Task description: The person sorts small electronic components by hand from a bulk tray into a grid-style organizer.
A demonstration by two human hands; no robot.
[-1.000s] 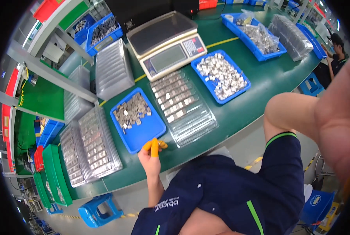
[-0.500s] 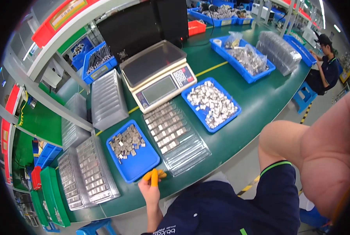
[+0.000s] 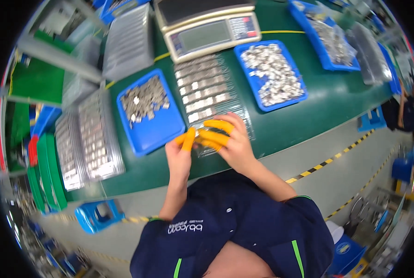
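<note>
My left hand [image 3: 179, 155] and my right hand [image 3: 235, 143] meet over the near end of a clear plastic tray [image 3: 242, 121]. Yellow finger cots cover several fingertips on both. The fingers are bent and pinched together around a tiny pale spot; what they hold is too small and blurred to name. Rows of small silvery metal parts [image 3: 201, 94] fill the tray's far part. Left of it, a blue bin [image 3: 149, 134] carries a heap of similar grey metal pieces [image 3: 144, 99]. Right of it, another blue bin [image 3: 268, 107] is full of small white-and-silver pieces [image 3: 272, 69].
A weighing scale [image 3: 207, 34] stands behind the tray. Filled clear trays [image 3: 96, 134] lie at the left, with stacked clear trays [image 3: 130, 44] behind. A blue bin with bagged parts [image 3: 325, 44] sits far right. A blue stool [image 3: 96, 215] stands by the table's near edge.
My right hand, not visible before while its arm was raised at the right, has come down to meet my left hand over the tray. The view has tilted downward.
</note>
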